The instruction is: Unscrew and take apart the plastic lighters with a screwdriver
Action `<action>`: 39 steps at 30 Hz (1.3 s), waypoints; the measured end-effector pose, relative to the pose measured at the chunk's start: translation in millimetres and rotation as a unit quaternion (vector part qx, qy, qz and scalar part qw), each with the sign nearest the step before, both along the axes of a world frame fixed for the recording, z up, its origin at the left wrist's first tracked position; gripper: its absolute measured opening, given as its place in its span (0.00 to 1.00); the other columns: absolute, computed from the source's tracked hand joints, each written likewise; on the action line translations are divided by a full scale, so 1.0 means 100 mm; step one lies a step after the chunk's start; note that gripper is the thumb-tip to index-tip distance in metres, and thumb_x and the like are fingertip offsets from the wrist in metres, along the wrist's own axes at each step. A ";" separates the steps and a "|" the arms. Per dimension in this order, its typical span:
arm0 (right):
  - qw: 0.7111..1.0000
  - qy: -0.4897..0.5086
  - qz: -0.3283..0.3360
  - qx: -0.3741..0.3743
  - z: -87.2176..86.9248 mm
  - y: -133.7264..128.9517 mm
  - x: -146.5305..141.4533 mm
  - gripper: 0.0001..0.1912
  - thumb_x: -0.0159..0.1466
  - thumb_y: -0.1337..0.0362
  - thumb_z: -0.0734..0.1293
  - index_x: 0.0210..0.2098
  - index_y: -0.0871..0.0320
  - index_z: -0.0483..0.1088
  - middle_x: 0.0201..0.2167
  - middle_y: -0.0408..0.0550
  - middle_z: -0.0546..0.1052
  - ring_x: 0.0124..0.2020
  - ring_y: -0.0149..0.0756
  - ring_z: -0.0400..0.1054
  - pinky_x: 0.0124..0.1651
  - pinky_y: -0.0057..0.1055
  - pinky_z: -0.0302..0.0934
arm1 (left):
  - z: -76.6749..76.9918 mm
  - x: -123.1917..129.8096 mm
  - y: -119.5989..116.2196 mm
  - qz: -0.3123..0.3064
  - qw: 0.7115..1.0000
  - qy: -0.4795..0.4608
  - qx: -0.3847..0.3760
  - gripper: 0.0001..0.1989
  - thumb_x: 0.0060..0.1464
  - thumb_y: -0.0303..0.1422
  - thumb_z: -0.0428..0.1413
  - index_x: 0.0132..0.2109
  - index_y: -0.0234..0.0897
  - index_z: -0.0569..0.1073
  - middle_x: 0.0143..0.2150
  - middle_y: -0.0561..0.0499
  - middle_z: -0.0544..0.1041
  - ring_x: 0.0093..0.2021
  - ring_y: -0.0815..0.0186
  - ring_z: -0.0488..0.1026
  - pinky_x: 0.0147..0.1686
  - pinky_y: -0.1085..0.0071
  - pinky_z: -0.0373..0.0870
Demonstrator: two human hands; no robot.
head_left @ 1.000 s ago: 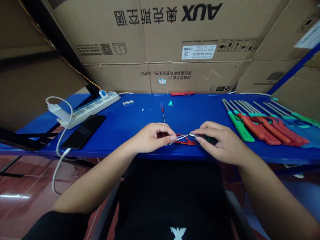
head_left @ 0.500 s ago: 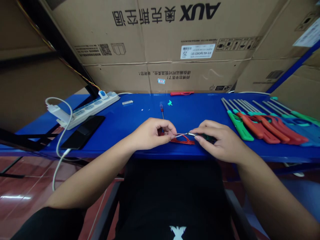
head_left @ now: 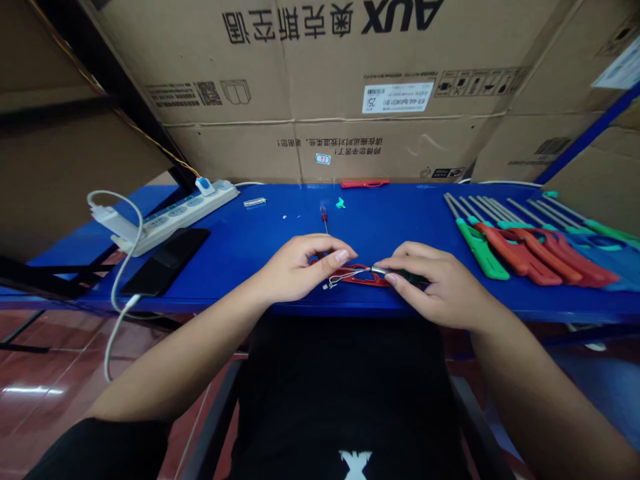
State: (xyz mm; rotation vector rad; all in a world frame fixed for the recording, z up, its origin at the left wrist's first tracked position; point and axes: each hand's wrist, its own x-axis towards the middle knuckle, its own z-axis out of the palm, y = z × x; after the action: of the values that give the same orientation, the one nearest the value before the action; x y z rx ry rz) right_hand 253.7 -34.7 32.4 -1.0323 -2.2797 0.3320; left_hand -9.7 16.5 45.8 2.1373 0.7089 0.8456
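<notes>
Left hand (head_left: 300, 270) sits over the near edge of the blue table (head_left: 240, 263), fingers curled loosely, thumb lifted and a little apart from the forefinger, nothing clearly gripped. Wrist roughly level, forearm slanting in from lower left. Can't tell if a hidden fingertip brushes anything.

Thin pale wires (head_left: 350, 273) run from below that thumb rightward to the metal tube, loose ends bent, small pale bit at the tip. Should be near weightless, floppy, easy to kink; I'd expect the joint at the tube to be the weak spot. Best pinched lightly mid-run, not yanked by the tip.

Red shell (head_left: 383, 281) lies just behind and under the wires, between the hands. Looks like light, stiff plastic, probably a bit slick; hold by the rim.

Metal tube (head_left: 379, 270): small, rigid, likely smooth, so grip the barrel. Right hand (head_left: 425, 277) has it pinched between thumb and forefinger, other fingers folded, forearm from lower right. Dark green piece behind those fingers is mostly hidden.
</notes>
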 end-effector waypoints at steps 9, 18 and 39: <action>1.000 0.001 -0.001 0.002 0.02 -0.04 -0.06 0.14 0.69 0.65 0.64 0.51 0.57 0.76 0.38 0.48 0.74 0.37 0.34 0.71 0.40 0.33 0.65 | 0.04 0.10 -0.09 -0.001 0.987 -0.003 -0.158 0.13 0.53 0.38 0.66 0.42 0.33 0.81 0.35 0.48 0.84 0.33 0.67 0.79 0.34 0.73 0.75; 0.999 0.031 0.005 -0.012 0.06 -0.10 -0.10 0.13 0.68 0.67 0.64 0.49 0.59 0.77 0.37 0.49 0.76 0.37 0.34 0.70 0.40 0.32 0.65 | 0.00 0.14 -0.22 0.049 0.997 -0.024 0.058 0.06 0.56 0.31 0.63 0.40 0.35 0.83 0.33 0.49 0.83 0.30 0.70 0.77 0.30 0.77 0.72; 0.977 0.132 -0.044 -0.160 0.05 -0.15 -0.21 0.11 0.69 0.61 0.64 0.43 0.56 0.79 0.34 0.46 0.75 0.28 0.28 0.70 0.30 0.28 0.63 | -0.16 0.15 -0.22 0.036 0.843 0.042 0.535 0.08 0.61 0.26 0.58 0.48 0.33 0.72 0.34 0.49 0.81 0.32 0.67 0.75 0.33 0.68 0.69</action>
State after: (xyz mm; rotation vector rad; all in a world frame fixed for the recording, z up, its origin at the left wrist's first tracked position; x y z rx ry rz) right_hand 233.2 -49.7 37.1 -1.1658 -1.9751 0.7707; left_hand 5.8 -5.2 30.2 3.1492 0.3572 1.4113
